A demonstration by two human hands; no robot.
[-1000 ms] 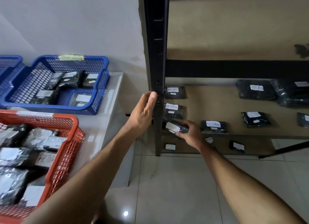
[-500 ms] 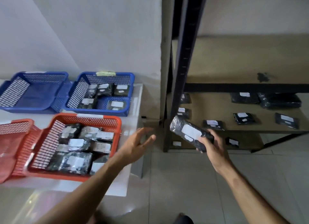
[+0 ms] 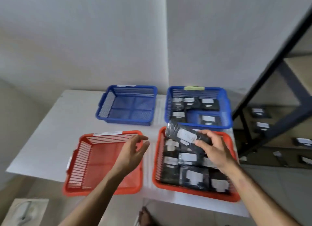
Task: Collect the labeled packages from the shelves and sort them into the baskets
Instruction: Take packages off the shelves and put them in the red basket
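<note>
Your right hand (image 3: 213, 149) grips a black plastic-wrapped package with a white label (image 3: 183, 134), fingers and thumb curled round its near end, so the package juts up and to the left from your fingers, label facing you. You hold it in the air above the far edge of the right-hand red plastic basket (image 3: 190, 191), close to the gap between that basket and the right-hand blue plastic basket (image 3: 226, 107) behind it. The red basket under your hand is packed with black labelled packages (image 3: 194, 176) lying flat; the blue one behind holds several black packages with white labels (image 3: 208, 103) as well. Your left hand (image 3: 133, 152) hovers over the right rim of the left-hand red basket (image 3: 84, 160), fingers loosely spread and slightly curled, holding nothing, well apart from the package. Behind it sits the left-hand blue basket (image 3: 126, 106). All four baskets stand on the white tabletop (image 3: 50, 133). To your right, the dark metal shelving unit with wooden boards (image 3: 270, 84) carries more black labelled parcels (image 3: 259, 111) on its lower shelves.
</note>
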